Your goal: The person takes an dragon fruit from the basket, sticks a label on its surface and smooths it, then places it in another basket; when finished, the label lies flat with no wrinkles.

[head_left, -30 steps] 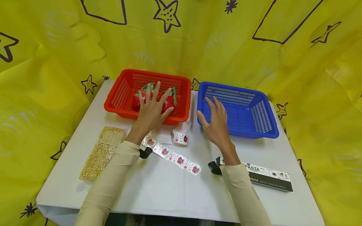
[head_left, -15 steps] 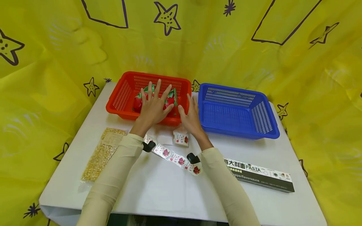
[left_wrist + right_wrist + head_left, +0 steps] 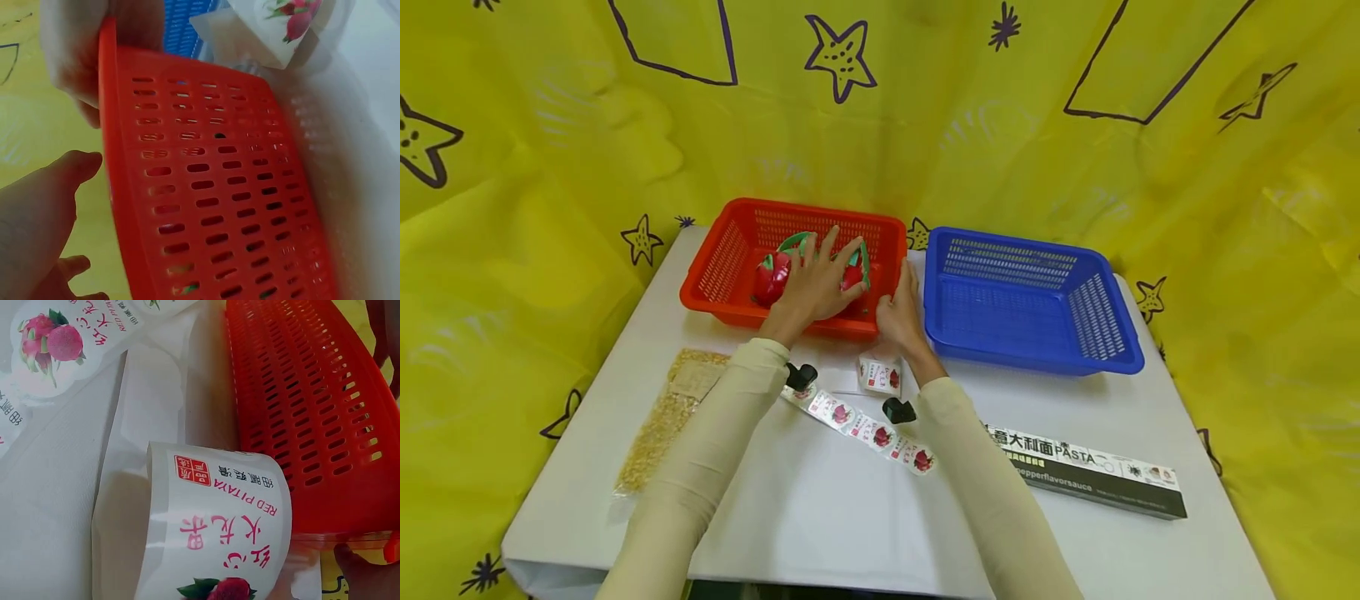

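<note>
The red basket (image 3: 741,318) stands at the back left of the table and holds red dragon fruits (image 3: 771,282) with green leaf tips. Over the front of this basket my left hand (image 3: 817,290) reaches with fingers spread, partly covering the fruits. In the left wrist view the left thumb (image 3: 81,167) lies beside the rim, with nothing in its grasp. My right hand (image 3: 901,318) grips the basket's right front corner, thumb inside the rim and fingers along the outer side. Close in front of the basket is a roll of dragon fruit labels (image 3: 878,377), large in the right wrist view.
A blue basket (image 3: 1000,360) is right of the red one. The label strip (image 3: 874,433) runs out across the middle of the white table (image 3: 842,525). A bag of corn kernels (image 3: 658,425) lies left, a pasta box (image 3: 1105,487) right. Yellow cloth (image 3: 1000,150) hangs behind.
My right hand has moved left from the blue basket to the red basket's right corner and taken hold of its rim. The left hand has shifted slightly right over the red basket.
</note>
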The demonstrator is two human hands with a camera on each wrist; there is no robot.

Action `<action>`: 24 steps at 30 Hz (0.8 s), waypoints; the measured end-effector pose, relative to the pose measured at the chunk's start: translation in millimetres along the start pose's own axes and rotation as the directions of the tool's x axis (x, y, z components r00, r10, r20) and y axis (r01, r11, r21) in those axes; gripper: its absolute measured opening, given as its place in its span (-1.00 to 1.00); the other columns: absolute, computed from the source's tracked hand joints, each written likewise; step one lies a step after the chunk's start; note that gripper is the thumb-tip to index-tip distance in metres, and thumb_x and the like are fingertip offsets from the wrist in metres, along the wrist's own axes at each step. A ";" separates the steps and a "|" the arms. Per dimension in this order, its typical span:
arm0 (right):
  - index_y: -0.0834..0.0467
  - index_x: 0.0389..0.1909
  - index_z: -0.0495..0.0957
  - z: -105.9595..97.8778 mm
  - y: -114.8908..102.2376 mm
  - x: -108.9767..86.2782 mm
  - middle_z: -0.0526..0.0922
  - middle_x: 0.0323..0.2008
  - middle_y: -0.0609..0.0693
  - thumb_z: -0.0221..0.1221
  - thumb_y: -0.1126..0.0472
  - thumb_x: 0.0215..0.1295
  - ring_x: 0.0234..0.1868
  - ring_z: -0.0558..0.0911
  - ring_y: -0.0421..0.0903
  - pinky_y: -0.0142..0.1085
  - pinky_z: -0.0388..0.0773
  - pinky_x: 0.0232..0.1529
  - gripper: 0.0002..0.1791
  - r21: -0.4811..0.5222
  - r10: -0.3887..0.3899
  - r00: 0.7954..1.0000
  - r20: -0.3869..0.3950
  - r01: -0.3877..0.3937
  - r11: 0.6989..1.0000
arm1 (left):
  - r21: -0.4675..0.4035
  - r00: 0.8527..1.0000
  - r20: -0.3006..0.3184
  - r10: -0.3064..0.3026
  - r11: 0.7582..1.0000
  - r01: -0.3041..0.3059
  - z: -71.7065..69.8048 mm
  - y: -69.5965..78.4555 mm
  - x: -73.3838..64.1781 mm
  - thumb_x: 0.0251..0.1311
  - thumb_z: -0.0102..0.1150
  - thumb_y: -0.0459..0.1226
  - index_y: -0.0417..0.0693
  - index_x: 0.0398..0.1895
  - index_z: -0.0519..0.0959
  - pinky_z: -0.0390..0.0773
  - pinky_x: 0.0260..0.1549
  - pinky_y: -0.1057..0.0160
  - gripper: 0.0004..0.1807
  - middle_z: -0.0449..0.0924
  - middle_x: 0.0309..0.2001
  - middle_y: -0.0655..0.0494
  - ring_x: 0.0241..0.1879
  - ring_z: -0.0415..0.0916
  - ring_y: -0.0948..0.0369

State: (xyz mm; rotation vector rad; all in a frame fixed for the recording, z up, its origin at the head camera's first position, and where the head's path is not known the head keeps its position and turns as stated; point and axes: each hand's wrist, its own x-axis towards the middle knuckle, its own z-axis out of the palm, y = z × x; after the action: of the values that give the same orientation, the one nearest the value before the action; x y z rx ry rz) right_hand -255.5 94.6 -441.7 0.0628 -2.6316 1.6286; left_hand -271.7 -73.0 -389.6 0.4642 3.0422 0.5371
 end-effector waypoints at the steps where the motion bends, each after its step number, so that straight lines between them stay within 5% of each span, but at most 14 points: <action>1: 0.22 0.72 -0.29 0.9 -0.5 0.4 -0.26 0.72 0.17 -0.16 0.44 0.49 0.73 -0.16 0.08 -0.08 -0.16 0.70 -0.14 0.005 -0.006 1.000 0.001 0.006 1.000 | -0.002 1.000 0.011 0.000 1.000 0.000 0.3 -0.9 3.9 0.48 0.17 0.12 0.21 0.75 -0.01 -0.14 0.55 -0.45 -0.09 -0.26 0.74 -0.15 0.67 -0.29 -0.34; 7: 0.25 0.72 -0.33 6.2 -1.1 -0.4 -0.30 0.73 0.16 -0.19 0.44 0.49 0.73 -0.20 0.05 -0.13 -0.20 0.70 -0.13 0.011 0.008 1.000 0.012 -0.008 1.000 | -0.005 0.992 0.122 -0.015 1.000 0.016 3.7 -2.5 21.2 0.47 0.20 0.10 0.16 0.75 -0.01 -0.04 0.56 -0.40 -0.07 -0.19 0.72 -0.21 0.63 -0.16 -0.35; 13: 0.23 0.72 -0.36 8.6 1.7 -6.3 -0.33 0.74 0.13 -0.19 0.44 0.45 0.73 -0.24 0.02 -0.15 -0.24 0.70 -0.10 0.037 0.023 0.999 0.029 -0.024 0.999 | -0.010 0.966 0.258 -0.011 1.000 0.014 14.7 -2.6 27.0 0.47 0.21 0.07 0.07 0.70 0.12 0.15 0.48 -0.43 -0.14 -0.09 0.69 -0.28 0.59 -0.06 -0.37; 24: 0.22 0.72 -0.37 0.4 1.2 -1.6 -0.31 0.73 0.15 -0.18 0.45 0.44 0.73 -0.20 0.03 -0.15 -0.22 0.70 -0.09 0.042 0.016 1.000 0.016 -0.017 0.999 | -0.054 0.959 0.271 -0.079 0.994 0.097 20.9 -2.7 46.0 0.31 0.37 0.05 0.23 0.64 0.22 0.34 0.37 -0.42 -0.12 0.07 0.54 -0.37 0.45 0.21 -0.43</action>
State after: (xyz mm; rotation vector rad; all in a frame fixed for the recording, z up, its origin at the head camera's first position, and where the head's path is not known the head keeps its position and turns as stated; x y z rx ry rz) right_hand -253.9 94.8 -443.0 0.0556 -2.6163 1.6957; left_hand -314.9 -54.9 -408.6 0.3633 2.7617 0.5222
